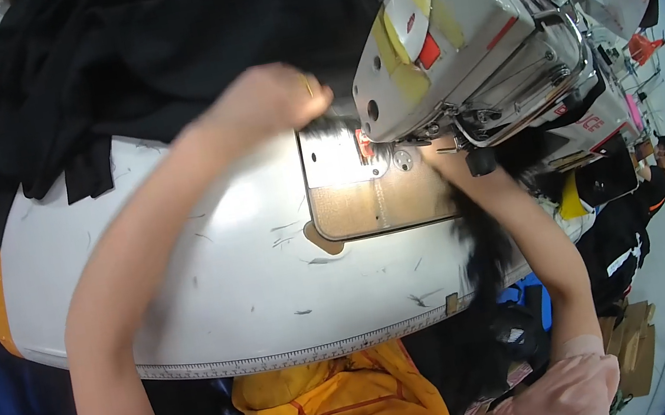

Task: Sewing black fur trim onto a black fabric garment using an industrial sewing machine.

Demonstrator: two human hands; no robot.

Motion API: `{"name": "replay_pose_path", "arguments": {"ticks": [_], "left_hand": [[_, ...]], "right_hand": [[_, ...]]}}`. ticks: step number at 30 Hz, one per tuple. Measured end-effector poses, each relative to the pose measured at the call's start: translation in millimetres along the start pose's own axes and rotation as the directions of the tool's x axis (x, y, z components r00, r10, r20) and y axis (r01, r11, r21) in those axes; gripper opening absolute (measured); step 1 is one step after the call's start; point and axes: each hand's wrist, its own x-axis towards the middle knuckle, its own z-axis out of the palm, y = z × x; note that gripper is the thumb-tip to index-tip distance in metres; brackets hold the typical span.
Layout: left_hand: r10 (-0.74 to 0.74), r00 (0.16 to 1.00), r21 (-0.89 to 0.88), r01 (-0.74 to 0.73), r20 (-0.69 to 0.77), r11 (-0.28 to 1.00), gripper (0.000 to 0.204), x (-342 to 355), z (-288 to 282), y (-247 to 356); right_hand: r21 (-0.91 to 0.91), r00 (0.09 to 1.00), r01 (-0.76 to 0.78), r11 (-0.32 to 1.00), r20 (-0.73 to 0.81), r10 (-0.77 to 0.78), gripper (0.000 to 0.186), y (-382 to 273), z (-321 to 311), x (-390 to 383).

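A white sewing machine (444, 30) stands at the right of the table, its needle area lit over a metal plate (393, 202). My left hand (270, 99) is left of the machine head, with its fingers curled together and slightly smeared. Just below its fingertips lies black furry material (325, 127); whether the fingers grip it is unclear. My right hand (439, 153) reaches under the machine head, which hides its fingers. Beside the right forearm a long black furry strip (481, 253) hangs over the table's front edge.
Black cloth (147, 45) is heaped across the back and left of the white table (214, 289). A measuring tape (270, 362) runs along the front edge, and loose black fibres dot the surface. Another person (654, 184) is at the far right, near cardboard (635, 341).
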Motion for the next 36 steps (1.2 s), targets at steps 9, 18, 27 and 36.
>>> {"name": "replay_pose_path", "arguments": {"ticks": [9,18,27,36], "left_hand": [[-0.789,0.614,-0.752,0.538,0.04,0.38,0.032,-85,-191,-201],[-0.976,0.18,-0.537,0.815,-0.122,0.217,0.042,-304,-276,-118],[-0.511,0.857,0.286,0.474,0.068,0.833,0.091,-98,-177,85],[-0.513,0.8,0.082,0.515,0.31,0.853,0.039,-79,-163,-65]], "right_hand": [[0.835,0.784,-0.537,0.121,0.441,0.436,0.029,42,54,-39],[0.687,0.937,-0.336,0.644,0.179,0.298,0.057,24,-39,-97],[0.904,0.786,-0.428,-0.01,0.378,0.489,0.054,-27,-72,-196],[0.664,-0.154,-0.576,-0.477,0.485,0.861,0.038,-89,-80,-389]]}}
